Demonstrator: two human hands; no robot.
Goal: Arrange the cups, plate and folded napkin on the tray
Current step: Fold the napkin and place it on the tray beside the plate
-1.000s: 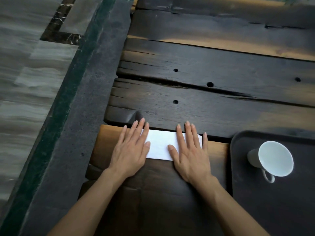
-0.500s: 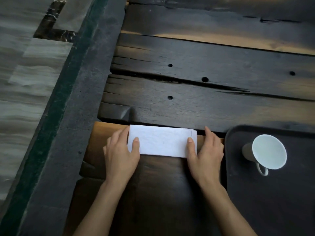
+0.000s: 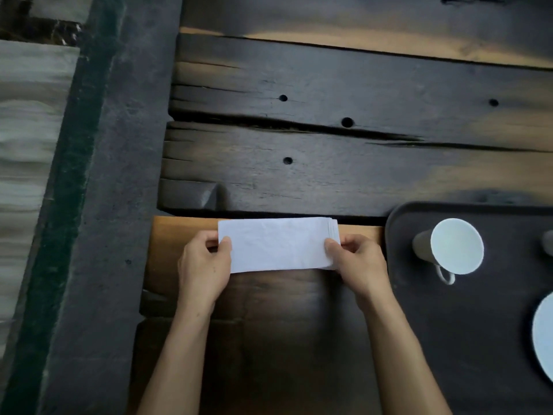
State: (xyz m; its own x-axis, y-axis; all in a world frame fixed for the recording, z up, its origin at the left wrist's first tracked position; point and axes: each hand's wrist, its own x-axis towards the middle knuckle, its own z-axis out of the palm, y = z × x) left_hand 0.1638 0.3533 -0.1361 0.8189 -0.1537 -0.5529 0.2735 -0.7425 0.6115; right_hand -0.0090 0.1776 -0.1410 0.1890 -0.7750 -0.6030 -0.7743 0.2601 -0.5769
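Here, a dark plank table (image 3: 344, 163) fills most of the view, with a black tray (image 3: 466, 339) on its right side. On the tray lie a white cup (image 3: 452, 247) tipped on its side and, at the right edge, part of a white plate (image 3: 543, 336). Left of the tray is the folded napkin (image 3: 276, 245) — the left hand (image 3: 205, 266) pinches its left end, the right hand (image 3: 357, 262) its right end, thumbs on top.
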